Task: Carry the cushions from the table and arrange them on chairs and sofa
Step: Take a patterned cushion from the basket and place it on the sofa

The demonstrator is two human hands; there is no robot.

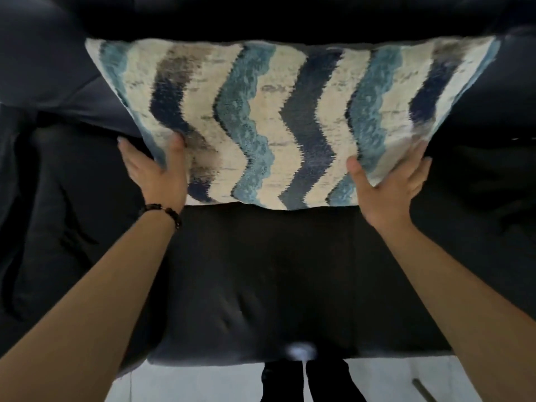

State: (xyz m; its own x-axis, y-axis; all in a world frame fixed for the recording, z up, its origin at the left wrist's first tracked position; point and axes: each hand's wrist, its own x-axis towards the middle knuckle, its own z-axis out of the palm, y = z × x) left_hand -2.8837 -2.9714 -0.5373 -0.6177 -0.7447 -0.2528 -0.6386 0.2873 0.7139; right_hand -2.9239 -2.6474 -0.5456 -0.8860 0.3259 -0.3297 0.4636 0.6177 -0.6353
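Obs. 1: cushion (290, 123), zigzag pattern in cream, teal and navy, is in both my hands, held over the dark seat (261, 271) of what I take to be the sofa. It sits at 12 o'clock from me, dead centre, with its far edge up against or just short of the dark backrest (261, 18); contact there can't be confirmed, too dark.

Obs. 2: long axis runs 9 to 3 o'clock, parallel w/ the backrest. Face is tilted toward me, near edge lower than far edge.

Obs. 3: left hand (153, 172) is clamped on the near-left corner, thumb on the patterned face, fingers wrapped behind the side edge. A bead bracelet (161, 211) is on that wrist.

Obs. 4: right hand (388, 184) grips the near-right corner in mirror fashion, thumb on the front, fingers spread along the side and underneath. Neither hand is free.

Obs. 5: both hands lie at the cushion's 6 o'clock edge, about equally far in; neither arm is clearly nearer. Load looks symmetric.

Assessment: placement step appears under way, not finished. The deciding relation is cushion vs. backrest: it lies straight ahead at 12, already squared to it, so I judge the move needed is a push fwd and down, no rotation. Near edge hangs clear of the seat, as far as I can tell.

Risk: soft fill, may slump fwd once let go.

Floor (203, 384) is pale, visible at 6 o'clock.
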